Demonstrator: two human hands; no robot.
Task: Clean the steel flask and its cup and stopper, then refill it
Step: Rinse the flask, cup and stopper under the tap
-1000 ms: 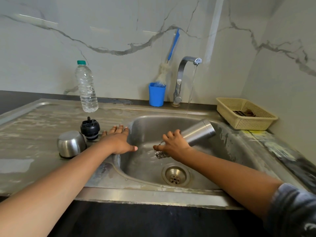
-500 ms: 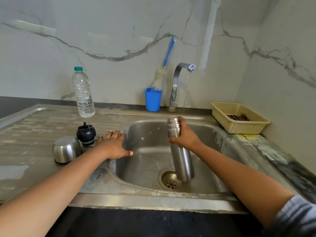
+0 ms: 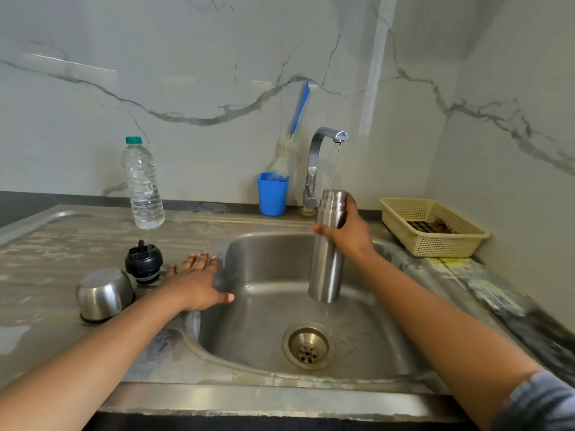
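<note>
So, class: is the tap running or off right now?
Running: a thin stream falls from the tap to the mouth of the steel flask, held upright by the right hand over the sink.

Light is even and soft, medium-bright, with a slight cool-green cast. No hard shadows, just a thin dark ring under the cup (image 3: 104, 293). Glare: a horizontal streak on the glossy wall (image 3: 186, 57) at upper left and a pale vertical band near the corner. Long vertical highlights on the flask (image 3: 326, 269), broad sheen in the sink (image 3: 267, 306). Source direction unclear. Wide-angle warp: the surface (image 3: 62, 244) front edge bows, walls lean, lower corners stretch. Centre is sharp; sleeve (image 3: 541, 402) at bottom right is smeared, basket (image 3: 435, 244) mesh slightly soft.
</note>
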